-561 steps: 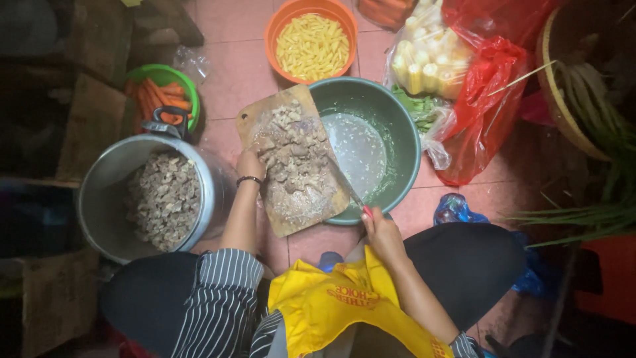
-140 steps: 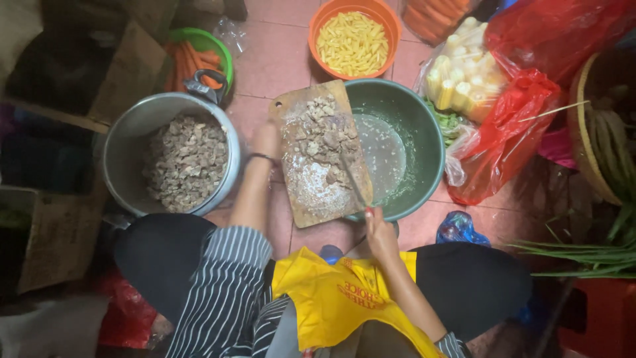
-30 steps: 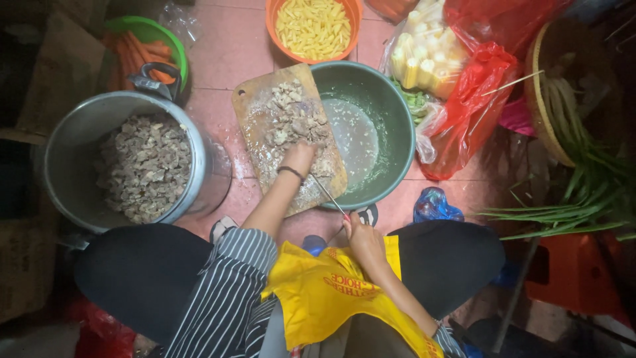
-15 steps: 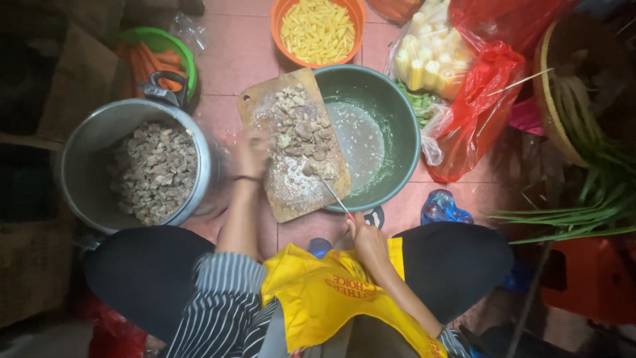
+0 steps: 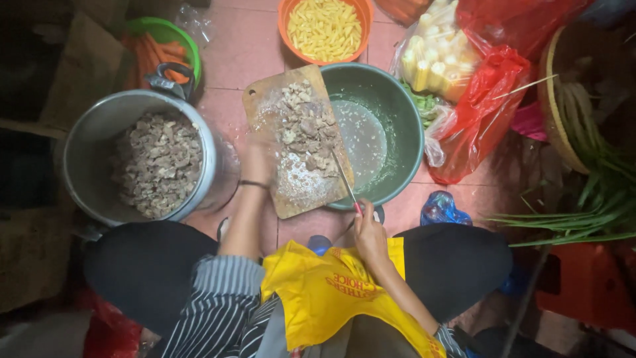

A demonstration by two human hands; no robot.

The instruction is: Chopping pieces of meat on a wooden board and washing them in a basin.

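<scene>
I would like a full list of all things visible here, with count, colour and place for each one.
cutting board: one, brown wood, centre, resting across the green basin's rim.
chopped meat: one pile, grey-brown, on the board.
knife: one, thin blade, red at the handle, over the board's right edge.
green basin: one, right of the board.
metal pot: one, silver, left, holding chopped meat.
orange bowl: one, top, holding yellow strips.
green bowl: one, top left, holding carrots.
red bags: several, upper right.
green stalks: one bundle, right.
left hand: blurred, at the board's left edge.
right hand: holds the knife.
</scene>
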